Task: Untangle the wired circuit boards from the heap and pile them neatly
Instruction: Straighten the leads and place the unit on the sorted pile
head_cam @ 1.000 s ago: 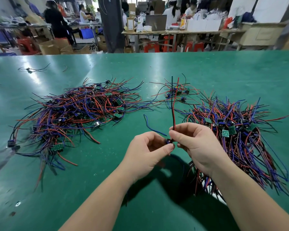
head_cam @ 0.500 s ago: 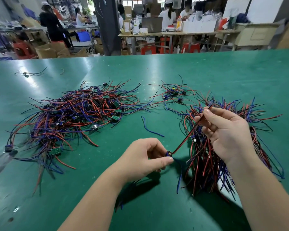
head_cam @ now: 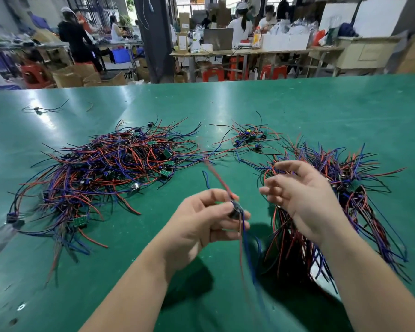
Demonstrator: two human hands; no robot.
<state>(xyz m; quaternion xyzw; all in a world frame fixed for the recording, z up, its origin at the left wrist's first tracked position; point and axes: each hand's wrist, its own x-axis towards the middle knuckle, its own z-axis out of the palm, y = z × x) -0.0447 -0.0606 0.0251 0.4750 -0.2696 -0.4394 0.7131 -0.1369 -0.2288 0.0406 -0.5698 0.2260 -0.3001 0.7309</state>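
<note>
A tangled heap of small green circuit boards with red, blue and black wires [head_cam: 110, 168] lies on the left of the green table [head_cam: 321, 111]. At the right lies a sorted pile with its wires running the same way [head_cam: 340, 202]. My left hand [head_cam: 206, 219] pinches one small wired board [head_cam: 236, 209] above the table; its red wire points up and away, and its blue wire hangs down, blurred. My right hand [head_cam: 304, 200] hovers over the sorted pile's left side with fingers spread, holding nothing.
A small cluster of a few wired boards [head_cam: 248, 137] lies at the back centre. A stray wired part [head_cam: 37, 109] sits far back left. Beyond the table's far edge are workbenches, boxes, red stools and people.
My right hand has let go of the red wire and opened. The board in my left hand has turned, so the red wire now points up and the blue one swings down.
</note>
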